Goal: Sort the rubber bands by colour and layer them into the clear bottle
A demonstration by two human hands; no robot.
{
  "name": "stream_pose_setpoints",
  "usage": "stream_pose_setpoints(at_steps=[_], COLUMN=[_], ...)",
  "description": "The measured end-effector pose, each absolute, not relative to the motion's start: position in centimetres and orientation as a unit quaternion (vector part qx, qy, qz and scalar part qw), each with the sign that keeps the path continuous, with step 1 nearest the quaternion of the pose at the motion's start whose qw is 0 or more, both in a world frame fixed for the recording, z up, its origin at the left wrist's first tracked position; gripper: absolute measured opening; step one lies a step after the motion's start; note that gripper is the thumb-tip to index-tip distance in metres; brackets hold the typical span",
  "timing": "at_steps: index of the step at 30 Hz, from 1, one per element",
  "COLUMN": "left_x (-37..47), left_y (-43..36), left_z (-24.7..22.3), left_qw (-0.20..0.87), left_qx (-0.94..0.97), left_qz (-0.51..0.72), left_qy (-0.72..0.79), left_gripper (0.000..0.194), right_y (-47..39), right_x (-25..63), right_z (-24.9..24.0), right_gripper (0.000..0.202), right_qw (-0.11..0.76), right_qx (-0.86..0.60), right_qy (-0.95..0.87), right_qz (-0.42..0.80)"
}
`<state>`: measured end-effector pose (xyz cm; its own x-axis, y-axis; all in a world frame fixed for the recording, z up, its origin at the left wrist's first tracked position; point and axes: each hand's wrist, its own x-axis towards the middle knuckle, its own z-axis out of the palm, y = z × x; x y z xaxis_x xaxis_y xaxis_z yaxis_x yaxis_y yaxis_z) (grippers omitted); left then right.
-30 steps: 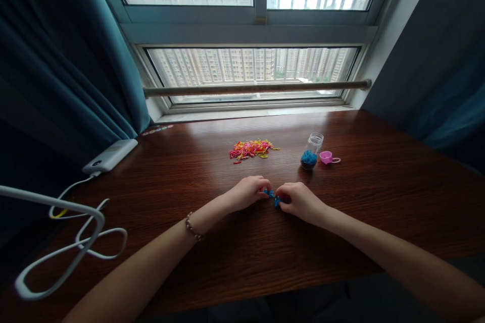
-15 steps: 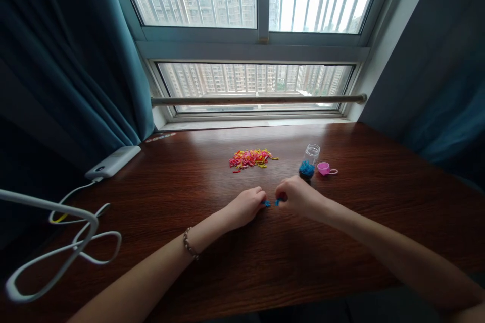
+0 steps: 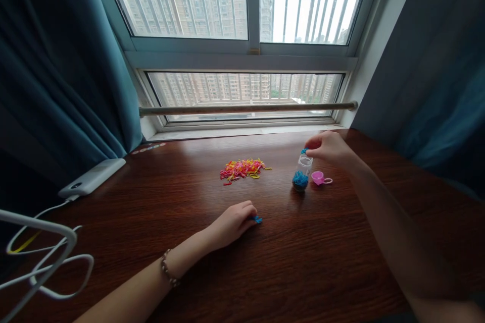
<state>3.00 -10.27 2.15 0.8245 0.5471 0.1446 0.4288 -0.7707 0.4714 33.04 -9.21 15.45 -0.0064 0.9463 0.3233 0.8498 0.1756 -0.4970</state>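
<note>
Above the mouth of a small clear jar (image 3: 305, 164), my right hand (image 3: 329, 147) pinches a few blue rubber bands (image 3: 304, 151). A clump of blue rubber bands (image 3: 300, 179) fills the lower part of the jar, which stands upright with its mouth uncovered. My left hand (image 3: 235, 222) rests low over the table, its fingers closed on more blue rubber bands (image 3: 258, 219) that stick out past the fingertips. Just right of the jar lies a pink cap with a loop (image 3: 319, 177).
A loose pile of red, pink and yellow rubber bands (image 3: 242, 169) lies on the brown wooden table (image 3: 182, 186), left of the jar. At the left are a white power bank (image 3: 93, 177) and looped white cable (image 3: 71, 242). A window with a rail (image 3: 246, 109) is behind.
My right hand has moved away from the left one, up and right to the jar's mouth, carrying blue rubber bands. The left hand keeps its place on the table; the camera view has shifted slightly.
</note>
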Motion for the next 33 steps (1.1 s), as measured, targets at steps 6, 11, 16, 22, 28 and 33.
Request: stream_pose_setpoints(at_steps=[6, 11, 16, 22, 28, 33], left_x=[3.07, 3.09, 3.09, 3.07, 3.1, 3.08], left_y=[-10.33, -10.37, -10.39, -10.29, -10.4, -10.41], left_z=[2.32, 2.3, 2.32, 2.32, 2.42, 2.43], left_qw=[0.234, 0.242, 0.243, 0.246, 0.246, 0.244], left_qx=[0.924, 0.921, 0.921, 0.921, 0.92, 0.92], left_qz=[0.142, 0.14, 0.144, 0.147, 0.15, 0.153], left_qy=[0.266, 0.271, 0.267, 0.266, 0.267, 0.266], left_gripper=[0.009, 0.01, 0.011, 0.013, 0.015, 0.015], right_y=[-8.45, -8.62, -8.81, -9.05, -9.18, -9.3], right_x=[33.0, 32.96, 32.95, 33.04, 33.29, 33.59], right_z=[15.17, 15.12, 15.31, 15.66, 15.8, 15.94], right_gripper=[0.014, 0.014, 0.014, 0.015, 0.018, 0.017], right_qw=[0.277, 0.274, 0.256, 0.243, 0.248, 0.259], right_qx=[-0.636, -0.628, -0.643, -0.646, -0.64, -0.634], right_qy=[-0.718, -0.725, -0.72, -0.722, -0.725, -0.725], right_qz=[0.055, 0.069, 0.047, 0.045, 0.061, 0.073])
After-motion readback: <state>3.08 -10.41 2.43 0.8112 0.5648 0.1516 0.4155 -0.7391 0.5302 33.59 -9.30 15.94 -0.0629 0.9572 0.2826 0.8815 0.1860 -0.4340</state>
